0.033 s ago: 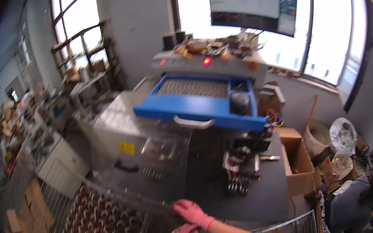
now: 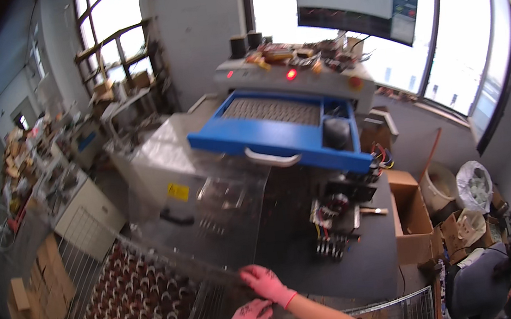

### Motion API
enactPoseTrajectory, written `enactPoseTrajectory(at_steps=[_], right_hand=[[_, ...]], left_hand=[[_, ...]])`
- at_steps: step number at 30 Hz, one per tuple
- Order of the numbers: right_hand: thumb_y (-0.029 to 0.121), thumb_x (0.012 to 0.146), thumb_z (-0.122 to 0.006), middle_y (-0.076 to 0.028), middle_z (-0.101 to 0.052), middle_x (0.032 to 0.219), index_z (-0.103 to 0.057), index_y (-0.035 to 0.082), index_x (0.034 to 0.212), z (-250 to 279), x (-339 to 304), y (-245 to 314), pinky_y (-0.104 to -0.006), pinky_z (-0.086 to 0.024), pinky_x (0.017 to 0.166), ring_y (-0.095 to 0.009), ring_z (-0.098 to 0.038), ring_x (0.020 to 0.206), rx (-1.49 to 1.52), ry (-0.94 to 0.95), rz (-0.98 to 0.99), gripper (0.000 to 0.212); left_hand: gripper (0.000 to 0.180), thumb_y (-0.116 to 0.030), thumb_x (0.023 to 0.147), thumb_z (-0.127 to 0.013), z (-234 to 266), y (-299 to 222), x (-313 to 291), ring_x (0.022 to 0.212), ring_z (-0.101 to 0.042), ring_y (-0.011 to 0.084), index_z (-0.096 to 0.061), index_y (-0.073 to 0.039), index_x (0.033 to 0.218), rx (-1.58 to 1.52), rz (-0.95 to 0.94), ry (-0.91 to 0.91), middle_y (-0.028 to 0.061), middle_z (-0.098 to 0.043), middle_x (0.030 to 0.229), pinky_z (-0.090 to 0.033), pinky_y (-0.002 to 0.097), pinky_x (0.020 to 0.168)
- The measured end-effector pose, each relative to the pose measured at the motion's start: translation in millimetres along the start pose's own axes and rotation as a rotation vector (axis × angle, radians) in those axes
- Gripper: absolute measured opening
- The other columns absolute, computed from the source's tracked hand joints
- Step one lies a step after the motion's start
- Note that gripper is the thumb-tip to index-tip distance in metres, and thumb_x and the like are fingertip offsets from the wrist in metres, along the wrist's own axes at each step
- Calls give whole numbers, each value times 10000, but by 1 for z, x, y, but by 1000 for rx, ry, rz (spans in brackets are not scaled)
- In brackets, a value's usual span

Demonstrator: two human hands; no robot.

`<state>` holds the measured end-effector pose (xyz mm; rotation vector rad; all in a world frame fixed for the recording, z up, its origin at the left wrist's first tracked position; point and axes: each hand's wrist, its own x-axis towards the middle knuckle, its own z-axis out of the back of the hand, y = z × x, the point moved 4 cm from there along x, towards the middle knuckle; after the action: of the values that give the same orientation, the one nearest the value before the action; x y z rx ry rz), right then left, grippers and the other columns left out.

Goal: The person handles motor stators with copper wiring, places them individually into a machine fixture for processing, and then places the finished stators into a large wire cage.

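Head view: both hands in pink gloves, low centre. Right hand (image 2: 269, 286) is at the near corner of the clear panel (image 2: 226, 243), fingers bent over the edge; can't tell if they're gripping or just touching. Left hand (image 2: 249, 317) sits just below and left of it, near its wrist; finger state unclear, no held object visible.

Panel is left of the desk's (image 2: 367, 267) bare dark top, its lower edge slanting down to the right hand. Yellow label (image 2: 178, 191) and black handle (image 2: 175, 219) show in the panel area. Lower left: wire rack (image 2: 83, 286) beside rows of brown parts (image 2: 134, 307).

Blue drawer (image 2: 221, 141) is pulled out over the desk, red lamp (image 2: 291, 75) lit behind. Wired assembly (image 2: 333, 213) on the desk's right, carton (image 2: 416, 243) just beside the desk.
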<state>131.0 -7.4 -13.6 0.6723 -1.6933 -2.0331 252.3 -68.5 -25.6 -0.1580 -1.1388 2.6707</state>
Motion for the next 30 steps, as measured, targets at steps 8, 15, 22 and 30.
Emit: enactPoseTrajectory(at_steps=[8,15,22,30], right_hand=[[295,966,-571,-4,-649,870,-619,39,1190,-4,-13,27,-248,-473,649,-73,-554,724,22,74,-98,343],[315,963,-544,-67,-657,880,-626,31,1173,15,-25,48,-290,-482,693,-130,-591,758,-91,77,-121,363],[272,945,-591,-56,-692,883,-660,20,1092,112,-120,40,-274,-471,683,-103,-595,754,-161,-160,-314,300],[493,994,-462,-96,-702,827,-622,55,901,212,-242,-50,-319,-432,721,-151,-574,737,165,-1004,-234,476]], left_hand=[[460,-397,942,-506,10,-11,-17,1098,-580,321,-564,-101,1289,13,144,78,158,-599,1168,-460,395,950],[464,-419,940,-515,24,-4,-21,1096,-583,310,-570,-100,1273,66,148,78,147,-604,1168,-465,385,947],[491,-448,905,-550,77,41,-62,1054,-606,330,-589,-90,1239,136,345,20,159,-614,1144,-490,387,908],[351,-190,838,-660,132,123,-57,1006,-583,359,-557,-12,1122,196,256,-621,188,-573,1093,-486,421,863]])
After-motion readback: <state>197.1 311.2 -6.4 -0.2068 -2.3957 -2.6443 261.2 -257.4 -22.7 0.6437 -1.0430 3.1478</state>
